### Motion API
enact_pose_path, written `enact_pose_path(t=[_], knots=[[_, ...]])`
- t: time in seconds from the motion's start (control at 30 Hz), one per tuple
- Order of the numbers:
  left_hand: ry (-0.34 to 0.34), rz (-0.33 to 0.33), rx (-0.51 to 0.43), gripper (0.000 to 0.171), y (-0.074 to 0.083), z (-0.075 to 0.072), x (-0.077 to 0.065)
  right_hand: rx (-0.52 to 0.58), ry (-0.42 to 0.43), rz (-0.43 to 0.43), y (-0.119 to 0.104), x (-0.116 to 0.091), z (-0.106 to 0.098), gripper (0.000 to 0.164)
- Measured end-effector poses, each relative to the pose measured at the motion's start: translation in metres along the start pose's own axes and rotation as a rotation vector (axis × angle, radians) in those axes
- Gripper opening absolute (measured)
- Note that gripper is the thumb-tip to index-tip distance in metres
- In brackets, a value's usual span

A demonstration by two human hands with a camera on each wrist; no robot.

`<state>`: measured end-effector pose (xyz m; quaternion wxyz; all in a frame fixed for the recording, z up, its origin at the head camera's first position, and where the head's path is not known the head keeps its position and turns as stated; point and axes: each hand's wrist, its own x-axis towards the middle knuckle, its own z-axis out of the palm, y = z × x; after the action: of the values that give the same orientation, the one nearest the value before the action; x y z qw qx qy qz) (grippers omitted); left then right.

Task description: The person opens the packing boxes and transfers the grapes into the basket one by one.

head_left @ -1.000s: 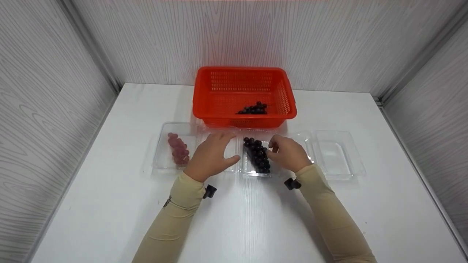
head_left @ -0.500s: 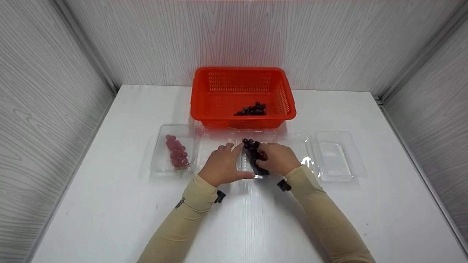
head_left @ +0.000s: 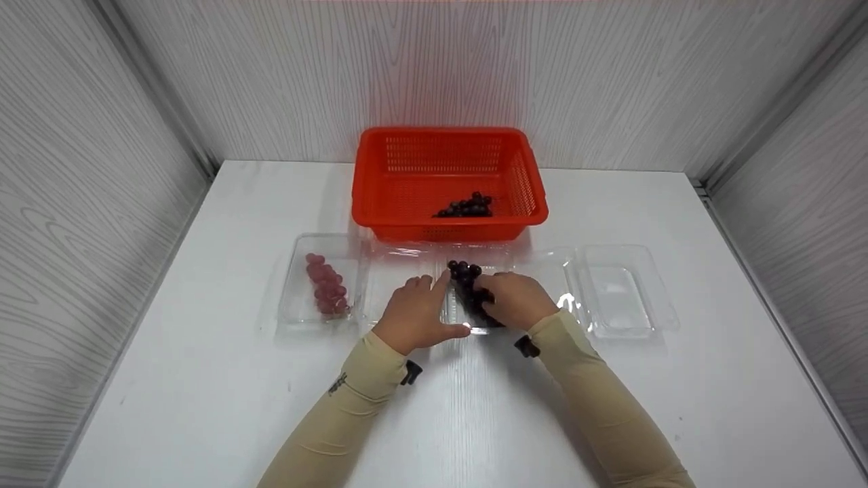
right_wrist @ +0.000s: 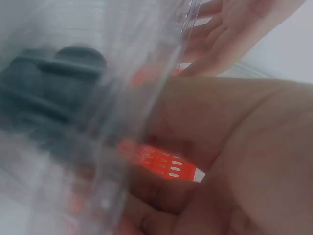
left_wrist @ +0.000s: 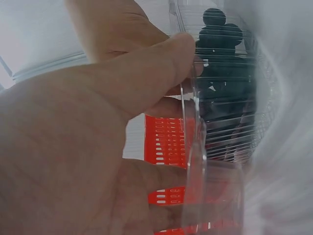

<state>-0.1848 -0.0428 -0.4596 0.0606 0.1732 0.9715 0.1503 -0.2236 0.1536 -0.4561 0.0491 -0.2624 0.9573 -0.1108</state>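
In the head view, a bunch of dark grapes (head_left: 465, 269) lies in a clear plastic container (head_left: 479, 331) at the middle of the row. My right hand (head_left: 519, 298) reaches into it from the right, its curled fingers and thumb gripping the bunch's side. My left hand (head_left: 416, 317) is at the container's left side with thumb and index finger spread, the thumb at the front rim. In the left wrist view, the left thumb (left_wrist: 161, 61) lies against the clear rim, with the dark grapes (left_wrist: 220, 73) behind ribbed plastic. The right wrist view is blurred; the grapes' lower part is hidden.
A red plastic basket (head_left: 449, 230) stands behind the row, holding another dark bunch (head_left: 468, 207). To the left, pink grapes (head_left: 327, 285) lie in a clear container (head_left: 290, 298). More clear container parts (head_left: 627, 291) extend to the right on the white table (head_left: 434, 427).
My right hand has moved left onto the dark grapes and closed its fingers on them. My left hand has moved right, to the middle container's left edge.
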Motion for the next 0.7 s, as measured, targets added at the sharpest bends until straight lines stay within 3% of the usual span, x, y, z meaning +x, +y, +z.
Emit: enact_pose_path(t=[0.17,0.27,0.43,0.6,0.7], knots=[[-0.012,-0.011,-0.003,0.106,0.0008,-0.0002,-0.0002,0.026,0.003,-0.034,0.0015,0.0012,-0.0021,0.009],[-0.019,-0.018,0.001,0.106,0.0013,-0.0003,-0.0006,0.061,-0.012,-0.001,0.0026,0.0023,-0.0021,0.004],[-0.015,-0.015,0.008,0.105,0.0017,-0.0004,-0.0013,0.126,-0.042,0.074,0.0034,0.0041,-0.0002,0.018],[-0.001,0.002,0.016,0.105,0.0012,-0.0008,-0.0020,0.125,0.001,0.058,0.0046,0.0052,-0.0003,0.005],[-0.001,0.006,0.014,0.105,0.0010,-0.0014,-0.0028,0.108,0.029,0.034,0.0052,0.0053,-0.0008,0.009]])
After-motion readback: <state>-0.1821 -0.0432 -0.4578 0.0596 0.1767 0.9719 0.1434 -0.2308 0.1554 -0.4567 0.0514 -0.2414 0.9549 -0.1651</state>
